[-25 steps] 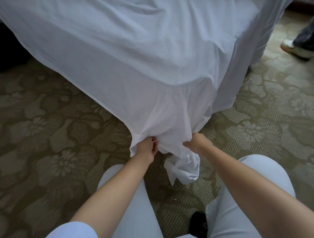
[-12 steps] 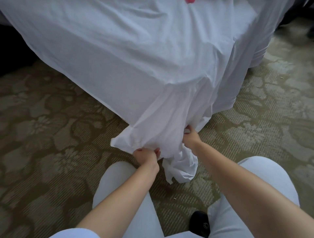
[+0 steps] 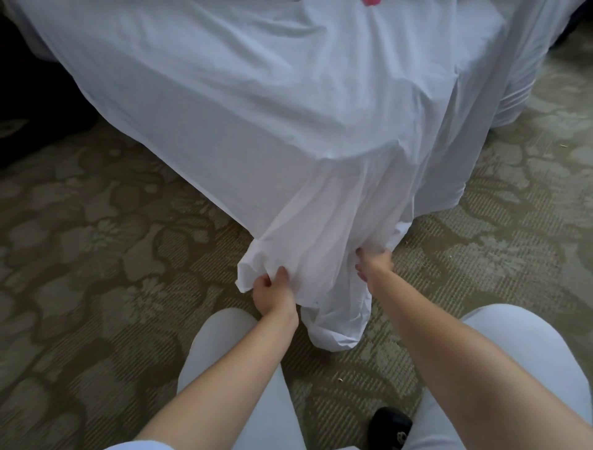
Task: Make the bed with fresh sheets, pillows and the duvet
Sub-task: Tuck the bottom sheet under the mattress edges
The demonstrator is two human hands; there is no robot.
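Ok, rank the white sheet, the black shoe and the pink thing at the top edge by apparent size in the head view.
1. white sheet
2. black shoe
3. pink thing, cut off by the frame, so unsure.

Bed [image 3: 500,106] seen corner-on, nearest corner pointing toward the camera. White sheet [image 3: 256,106] lies directly over the top, creased, and hangs down both visible sides. At the corner the excess cloth gathers into folds and a bunched end rests on the floor. Small pink object [image 3: 372,2] on the sheet at the upper frame edge (cut off, cannot tell what it is). Floor: carpet [image 3: 96,257], olive-brown with a pale floral pattern, runs along both sides of the bed. Black shoe [image 3: 390,424] stands on the carpet near the lower edge. Small bits of debris scattered on the carpet.
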